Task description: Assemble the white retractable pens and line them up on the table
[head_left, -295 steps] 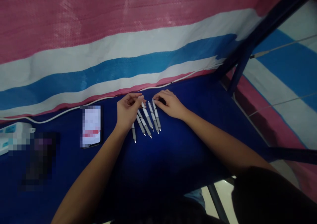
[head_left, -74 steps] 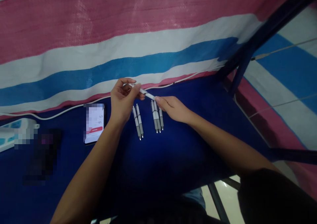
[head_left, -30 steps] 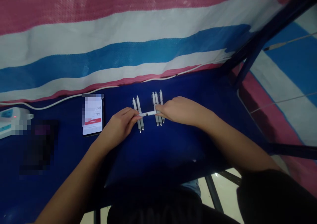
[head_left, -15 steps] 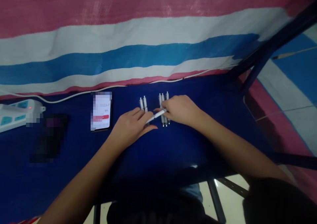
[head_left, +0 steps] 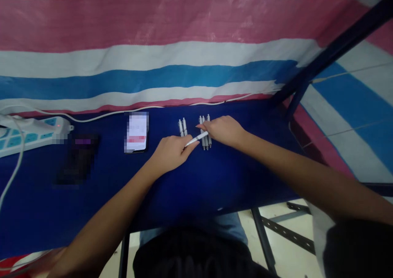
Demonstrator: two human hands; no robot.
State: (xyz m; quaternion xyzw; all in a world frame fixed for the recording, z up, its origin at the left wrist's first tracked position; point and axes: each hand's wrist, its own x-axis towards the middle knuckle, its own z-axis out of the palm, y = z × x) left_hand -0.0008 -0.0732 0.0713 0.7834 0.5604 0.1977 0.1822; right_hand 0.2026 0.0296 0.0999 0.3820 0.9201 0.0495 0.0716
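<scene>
1. White slender pen (head_left: 196, 139), head view: centre of the frame, slanting between both hands over the dark blue tabletop (head_left: 215, 179).
2. Left hand (head_left: 171, 153): thumb and forefinger pinching the pen's lower-left end.
3. Right hand (head_left: 226, 129): fingers pinching its upper-right end; exact finger placement partly hidden.
4. Two white-and-grey pens (head_left: 184, 127): side by side just beyond the left hand, lower parts obscured.
5. Three white-and-grey pens (head_left: 206, 143): centre, beside the right hand, partly covered.
6. Black-edged rectangular phone (head_left: 137, 132): left of centre, screen lit, partly pixelated.
</scene>
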